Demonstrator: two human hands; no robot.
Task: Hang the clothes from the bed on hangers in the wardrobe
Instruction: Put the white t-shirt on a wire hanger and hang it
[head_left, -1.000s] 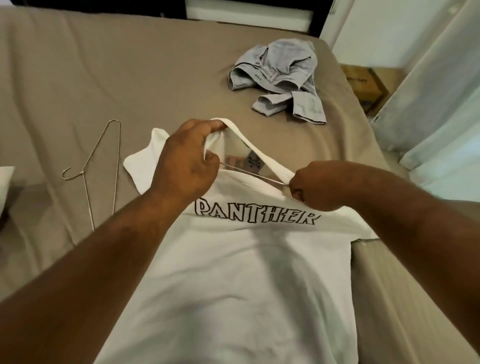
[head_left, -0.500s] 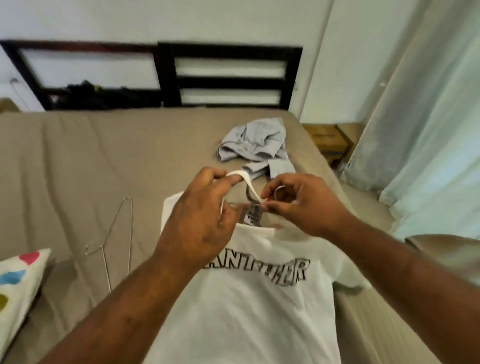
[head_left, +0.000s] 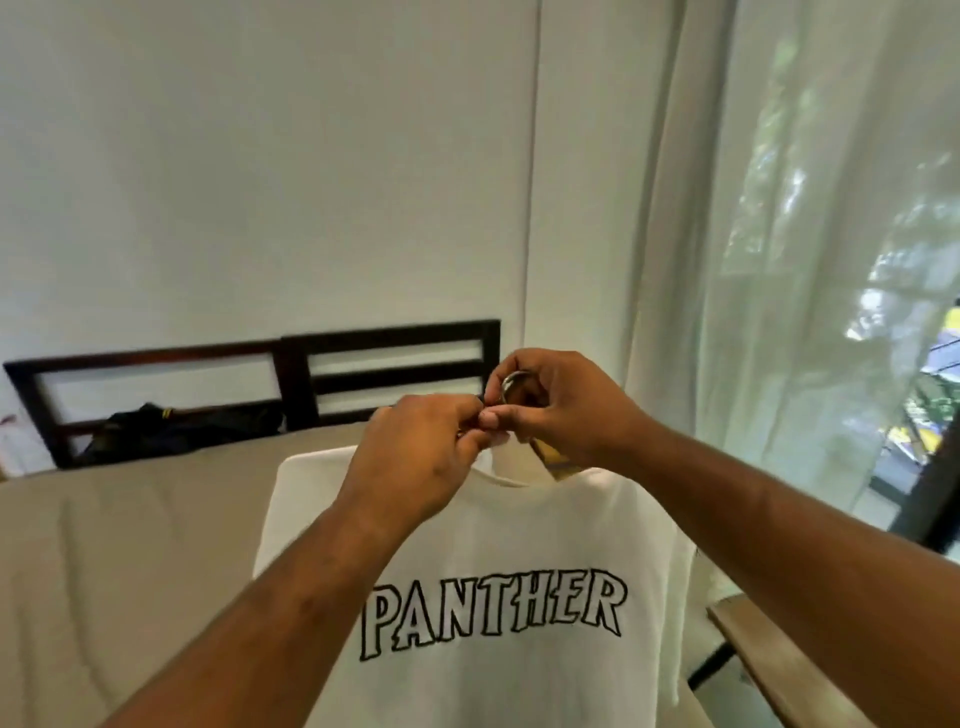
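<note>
The t-shirt (head_left: 545, 530) is plain white, with PANTHER across the chest in white block letters outlined in black. The bit of hanger hook (head_left: 511, 382) poking out up top is shiny silver. The bed sheet (head_left: 130, 545) is a solid taupe, kind of a greyish brown. The headboard (head_left: 296, 379) is really dark brown, nearly black. The wall (head_left: 260, 182) is off-white. The curtain (head_left: 753, 260) is sheer white with a pale green tint, and blurry green and yellow patches show through on the right. A dark bundle (head_left: 145, 428) by the headboard has a small yellow stripe on it.
</note>
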